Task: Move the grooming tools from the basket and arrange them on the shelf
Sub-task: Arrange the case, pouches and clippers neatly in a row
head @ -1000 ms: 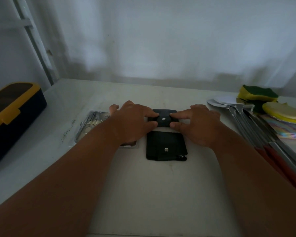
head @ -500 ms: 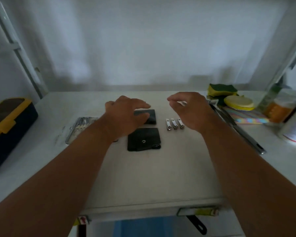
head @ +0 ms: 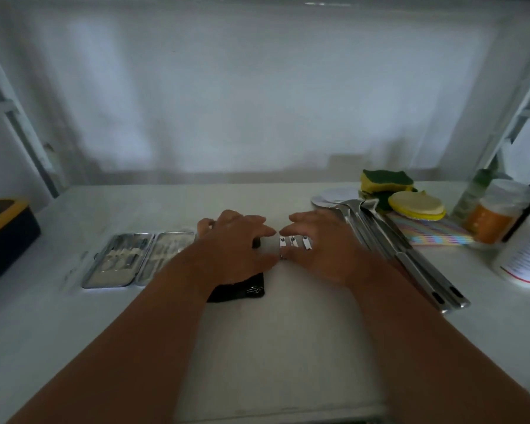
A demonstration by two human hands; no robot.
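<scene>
Three small steel nail clippers (head: 292, 241) lie side by side on the white shelf (head: 288, 347). My right hand (head: 322, 249) hovers over them, fingertips at their far ends and thumb at their near ends, fingers loosely bent. My left hand (head: 239, 243) lies spread over a black pouch (head: 256, 242), which is almost hidden beneath it. A second black snap pouch (head: 242, 290) lies nearer me, partly under my left wrist. An open metal manicure case (head: 126, 260) with several tools sits left of my left hand.
A black box with a yellow lid (head: 3, 234) stands at the far left. On the right lie long steel utensils (head: 410, 258), sponges (head: 386, 182), a yellow round pad (head: 416, 206), a striped cloth (head: 432, 232), an orange jar (head: 496, 215) and a white bottle (head: 527, 255).
My right hand has dropped onto the nail clippers. My left hand has slid right over the upper pouch, so both hands now nearly meet. The view has pulled back.
</scene>
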